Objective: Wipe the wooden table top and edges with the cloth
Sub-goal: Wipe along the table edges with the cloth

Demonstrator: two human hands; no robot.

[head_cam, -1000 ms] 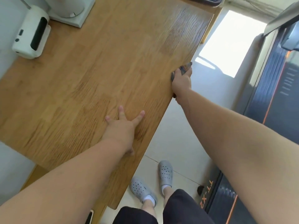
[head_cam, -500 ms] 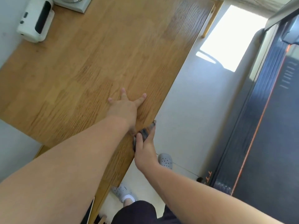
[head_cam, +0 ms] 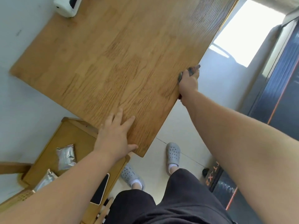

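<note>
The right hand [head_cam: 188, 83], gripping the dark grey cloth [head_cam: 192, 71], has slid up the light wooden table [head_cam: 113, 54]'s right edge to centre-right of the frame. The left hand [head_cam: 114, 136] has shifted to the table's near corner.

bench [head_cam: 121, 54]: light oak-tone wood top, jointed strips, grain visible, rounded corners. cloth [head_cam: 193, 70]: dark grey, bunched small, pressed on the bench's open long edge partway along, mostly hidden under the right hand [head_cam: 188, 84] gripping it.

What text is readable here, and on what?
"TT-X2": orange, sideways, on the treadmill edge.
Faint marks on the treadmill panel: too blurred to read.
Packets, phone, white device: no readable text.
</note>
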